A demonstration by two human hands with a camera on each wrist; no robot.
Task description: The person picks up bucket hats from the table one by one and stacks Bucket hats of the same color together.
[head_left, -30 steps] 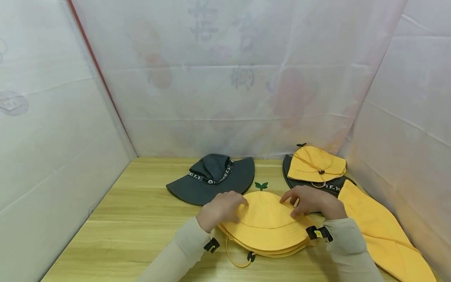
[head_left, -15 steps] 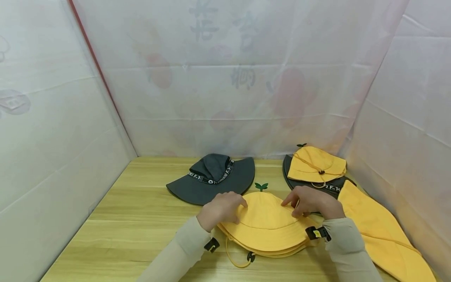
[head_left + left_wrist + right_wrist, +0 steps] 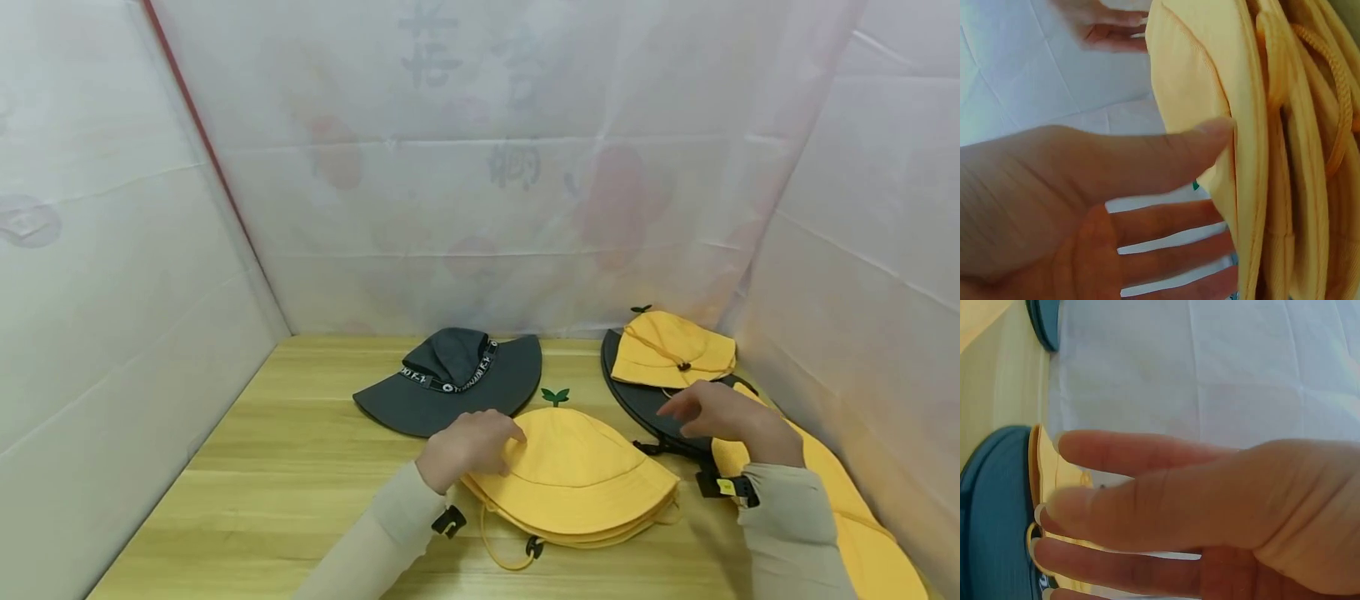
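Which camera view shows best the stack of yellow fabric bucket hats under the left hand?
The head view: the whole stack of yellow fabric bucket hats shows there, left hand resting on it. The left wrist view shows only brim edges up close; the right wrist view does not show it.

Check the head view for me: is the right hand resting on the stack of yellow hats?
No, the right hand hovers off to the side over the dark hat, while only the left hand rests on the stack of yellow hats.
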